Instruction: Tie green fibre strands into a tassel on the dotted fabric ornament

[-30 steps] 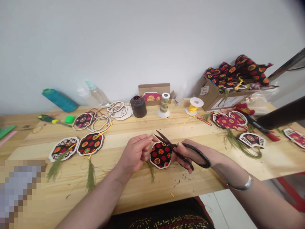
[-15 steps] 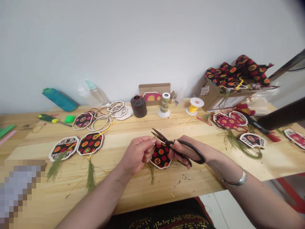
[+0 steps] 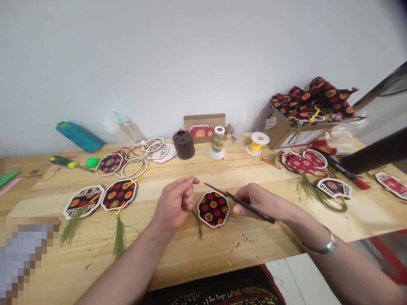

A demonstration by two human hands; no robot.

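Note:
A small ornament (image 3: pixel 213 208) of black cloth with red and yellow discs lies on the wooden table (image 3: pixel 203 250) between my hands, a green tassel (image 3: pixel 199 226) trailing from it. My left hand (image 3: pixel 174 203) hovers just left of it, thumb and fingers pinched on a thin thread that I can barely make out. My right hand (image 3: pixel 254 201) grips black scissors (image 3: pixel 237 201), blades closed and pointing left above the ornament.
More ornaments with green tassels (image 3: pixel 119 194) lie at the left, others (image 3: pixel 302 163) at the right. Spools (image 3: pixel 218 142), a yellow cord reel (image 3: pixel 257 143), a black cup (image 3: pixel 183 144), bottles (image 3: pixel 129 125) and a cardboard box (image 3: pixel 286 127) of cloth line the wall.
The scissors' blades were apart and have closed. My left hand has drawn a little left and up, away from the ornament. The right hand has turned the scissors edge-on.

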